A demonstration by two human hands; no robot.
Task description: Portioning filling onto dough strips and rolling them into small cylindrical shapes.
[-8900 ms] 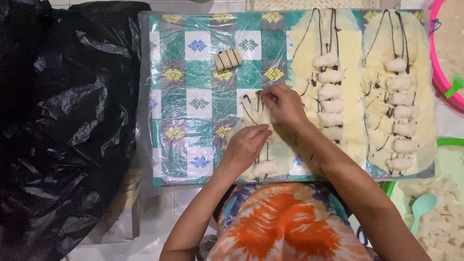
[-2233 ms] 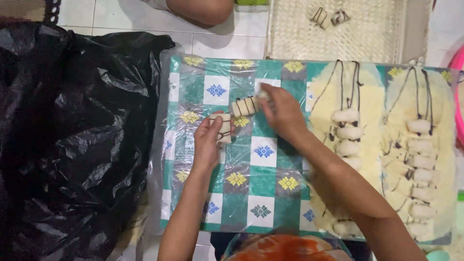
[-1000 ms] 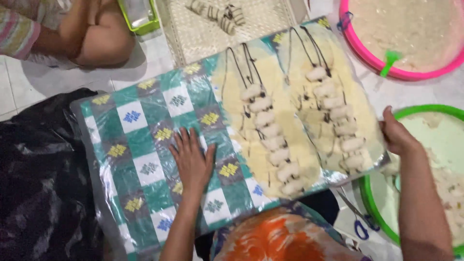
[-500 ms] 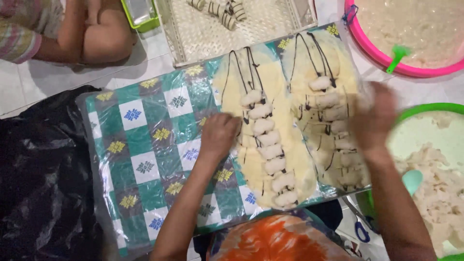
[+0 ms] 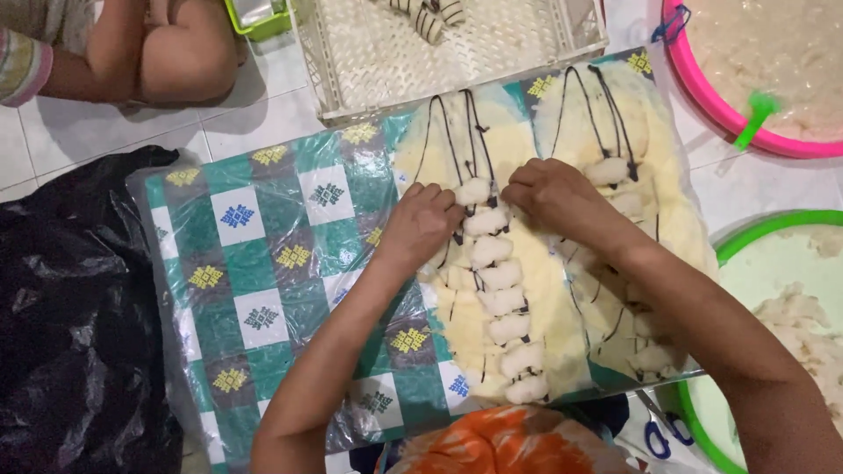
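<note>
The left hand (image 5: 421, 224) and right hand (image 5: 549, 195) pinch, close together, the top white filling lump (image 5: 475, 190). It sits first in a row of lumps on a pale yellow dough sheet (image 5: 536, 290) over the plastic-covered green checked board (image 5: 263, 263).

Both hands (image 5: 421, 224) now at filling row (image 5: 502, 290)

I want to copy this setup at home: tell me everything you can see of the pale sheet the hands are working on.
The pale yellow sheet looks like thin, soft dough, lying flat on a plastic-covered green and white checked board. Thin dark lines run down it lengthwise, and a row of white filling pieces sits along its middle. The left hand and right hand meet at the topmost piece. A second sheet like it lies alongside.
</note>
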